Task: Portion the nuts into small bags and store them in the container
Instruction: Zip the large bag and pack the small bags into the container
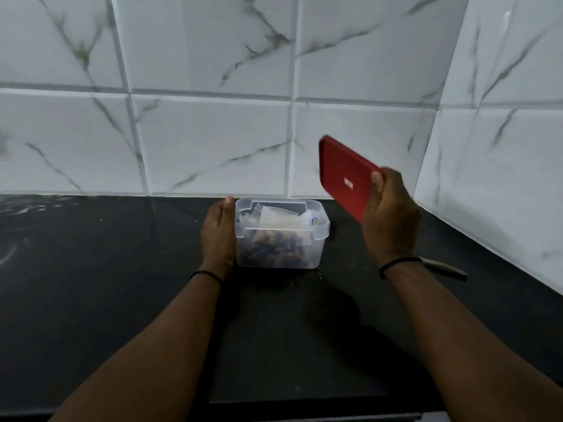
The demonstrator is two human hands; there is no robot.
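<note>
"Why is the box pushed so far back on the worktop (91, 300)?"

"I've got it close to the tiled wall (213, 132), so there's dark, bare surface in front of me to work on. It sits straight ahead where I can reach it with either arm."

"And the box itself?"

"The clear container (281, 255) stands upright and open, with no cover on it. Through its side I can see dark pieces low down, the nuts I think, though the plastic is cloudy and I can't swear to it. Pale folded bags (275, 216) lie on top, toward the back."

"What's the red thing?"

"That's the lid (347, 175). I hold it up and tilted to the right of the container, well clear of the rim, so the opening is free. My guess is I'm either setting it aside or bringing it over to close up."

"So your hands are both busy?"

"My right hand (390, 217) grips the lid's lower end, thumb on the top face, fingers curled behind. My left hand (217, 229) lies flat against the container's left wall, fingers straight, steadying it so it won't slide."

"Anything else?"

"A thin stick-like thing (444, 268) lies by my right wrist; I can't make out what."
</note>
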